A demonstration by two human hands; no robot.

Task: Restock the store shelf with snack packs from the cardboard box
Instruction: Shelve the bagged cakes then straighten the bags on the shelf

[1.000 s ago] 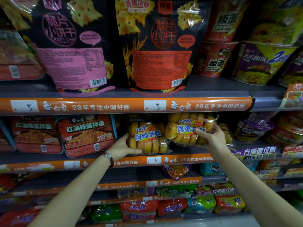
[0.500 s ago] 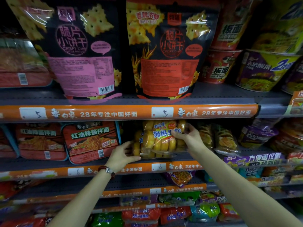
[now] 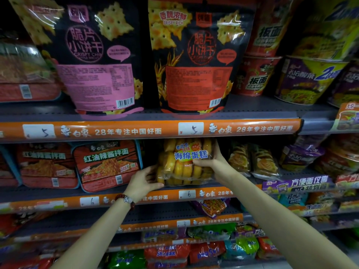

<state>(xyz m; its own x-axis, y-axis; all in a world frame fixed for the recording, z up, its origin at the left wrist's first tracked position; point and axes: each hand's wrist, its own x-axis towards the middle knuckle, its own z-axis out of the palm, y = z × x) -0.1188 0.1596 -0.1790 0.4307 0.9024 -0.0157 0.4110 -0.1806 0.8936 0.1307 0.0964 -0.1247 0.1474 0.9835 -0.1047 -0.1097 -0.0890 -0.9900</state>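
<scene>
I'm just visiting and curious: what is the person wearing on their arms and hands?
Both forearms are bare, with no sleeves in view and no gloves. The left hand has a beaded bracelet at the wrist: dark red round beads with one pale bead among them. The right hand and its wrist show no jewellery or watch.

Dimly lit grey metal shelving (image 3: 252,105) with orange price strips (image 3: 136,131), perhaps pale floor (image 3: 275,265) at the bottom.

Both hands (image 3: 143,181) (image 3: 215,164) forward (fingers curled), arms outstretched.
</scene>
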